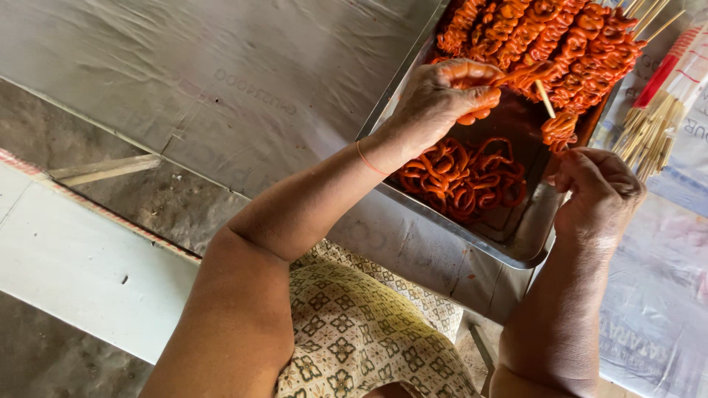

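The left hand point(442, 96) is over the rectangular shiny metal tray point(527, 247), and its fingers point(472, 96) are curled narrow around a piece of orange-red marinated meat; a thin light wooden skewer point(545, 99) comes out just beside the fingertips and points toward the right hand. On the low end of this skewer hangs a small bunch of the same orange-red curled meat point(559, 130), just above the fingers of the right hand point(599, 193). The right hand's fingers are bent close together near this bunch, but I cannot tell if they hold something. Under the left wrist, inside the tray, lies a loose heap of orange-red curled meat strips point(464, 177). Beyond the left fingers, at the far end of the tray, many finished orange-red skewers point(560, 37) lie packed side by side. Further than the right fingers, outside the tray, there is a bundle of bare pale bamboo sticks point(649, 133) in a long, narrow packet with red and white stripes point(675, 63). The surface point(221, 81) is covered with grey-white plastic sheet with faint printing.
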